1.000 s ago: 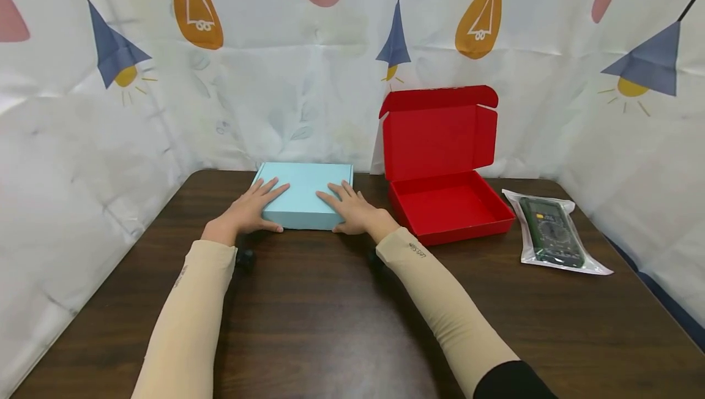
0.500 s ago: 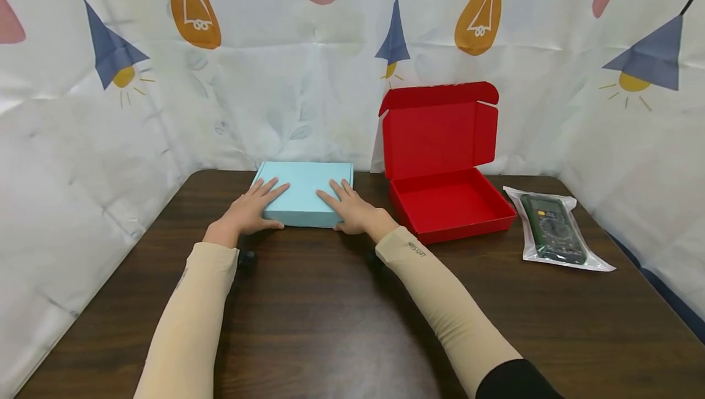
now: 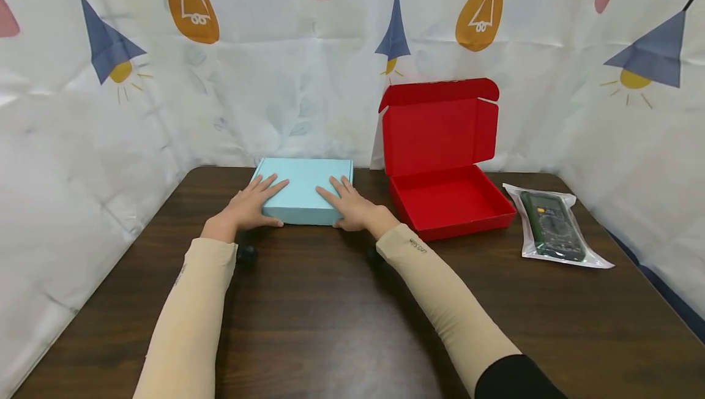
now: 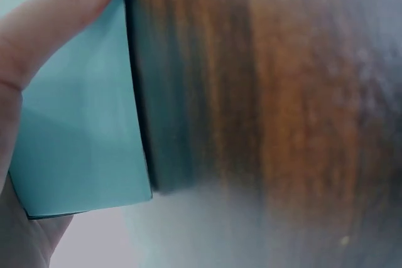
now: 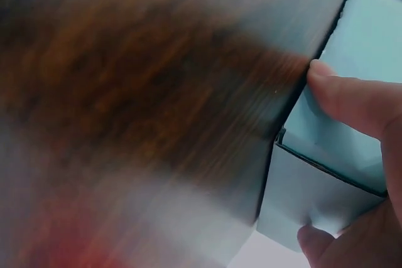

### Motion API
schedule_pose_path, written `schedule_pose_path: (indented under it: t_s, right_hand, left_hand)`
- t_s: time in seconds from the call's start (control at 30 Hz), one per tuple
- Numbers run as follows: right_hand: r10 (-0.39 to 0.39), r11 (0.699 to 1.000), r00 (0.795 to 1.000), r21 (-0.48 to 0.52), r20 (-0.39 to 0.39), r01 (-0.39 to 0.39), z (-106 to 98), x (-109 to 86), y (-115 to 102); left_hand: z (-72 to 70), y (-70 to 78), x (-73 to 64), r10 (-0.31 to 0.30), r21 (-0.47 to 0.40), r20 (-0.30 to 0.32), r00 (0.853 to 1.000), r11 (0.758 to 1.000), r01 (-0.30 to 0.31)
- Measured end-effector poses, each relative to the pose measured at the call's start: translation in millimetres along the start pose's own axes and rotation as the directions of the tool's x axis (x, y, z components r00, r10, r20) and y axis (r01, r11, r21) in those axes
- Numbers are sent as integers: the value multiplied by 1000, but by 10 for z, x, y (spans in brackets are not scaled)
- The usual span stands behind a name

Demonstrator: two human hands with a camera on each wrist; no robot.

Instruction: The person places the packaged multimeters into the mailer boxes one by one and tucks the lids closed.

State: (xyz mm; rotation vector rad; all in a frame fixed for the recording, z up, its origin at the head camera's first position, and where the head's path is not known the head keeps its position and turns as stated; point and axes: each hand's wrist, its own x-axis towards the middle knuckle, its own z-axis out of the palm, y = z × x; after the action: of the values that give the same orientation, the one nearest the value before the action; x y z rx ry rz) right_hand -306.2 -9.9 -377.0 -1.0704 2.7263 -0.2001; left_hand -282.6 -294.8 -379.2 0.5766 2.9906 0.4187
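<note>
Table [image 3: 308,307], roomy front | left grip [image 3: 248,208], right grip [image 3: 352,209] on blue box [image 3: 302,190] edges

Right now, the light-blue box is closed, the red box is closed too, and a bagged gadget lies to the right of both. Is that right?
Not quite: the red box is open, its lid standing up at the back, as the head view shows. The light-blue box is closed, and the bagged gadget lies to the right of both.
</note>
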Motion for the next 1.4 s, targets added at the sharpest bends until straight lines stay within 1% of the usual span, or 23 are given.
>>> schedule_pose_path:
  t_s: [0.13, 0.37, 0.5, 0.6, 0.7, 0.8, 1.0, 1.13, 1.2, 1.3, 1.4]
  right_hand:
    - [5, 1000, 1000, -12, 3, -5, -14, 14, 7]
    - [12, 999, 1000, -30, 20, -11, -43, -23, 2]
    - [-7, 1000, 999, -6, 38, 7, -66, -82, 22]
    - [-23, 999, 998, 26, 52, 21, -101, -139, 56]
    - [-39, 998, 997, 42, 61, 36, -150, -199, 93]
    - [-52, 997, 996, 56, 69, 48, -204, -270, 117]
    - [-88, 993, 994, 88, 60, 83, -288, -459, 162]
    - [-113, 989, 993, 95, 10, 112, -337, -649, 221]
    - [-116, 988, 993, 103, -25, 118, -361, -752, 264]
    - [-108, 988, 990, 105, -93, 117, -392, -890, 340]
    - [-96, 988, 977, 100, -190, 117, -425, -1005, 407]
  left_hand:
    - [-30, -8, 22, -3, 4, 17, 1000, 1000, 3]
    - [-48, 41, 35, -40, -10, 40, 998, 999, 40]
    - [-66, 70, 36, -47, -10, 49, 998, 999, 47]
    - [-85, 92, 42, -51, -19, 70, 996, 998, 53]
    - [-119, 128, 54, -67, -28, 86, 994, 997, 70]
    - [-156, 171, 81, -90, -7, 84, 992, 996, 91]
    - [-186, 288, 108, -117, 49, 45, 992, 992, 115]
    - [-165, 393, 135, -97, 105, -17, 995, 990, 98]
    - [-155, 456, 163, -78, 114, -55, 995, 990, 84]
    - [-153, 564, 217, -50, 78, -107, 993, 995, 59]
    - [-160, 722, 267, -28, 19, -154, 988, 999, 31]
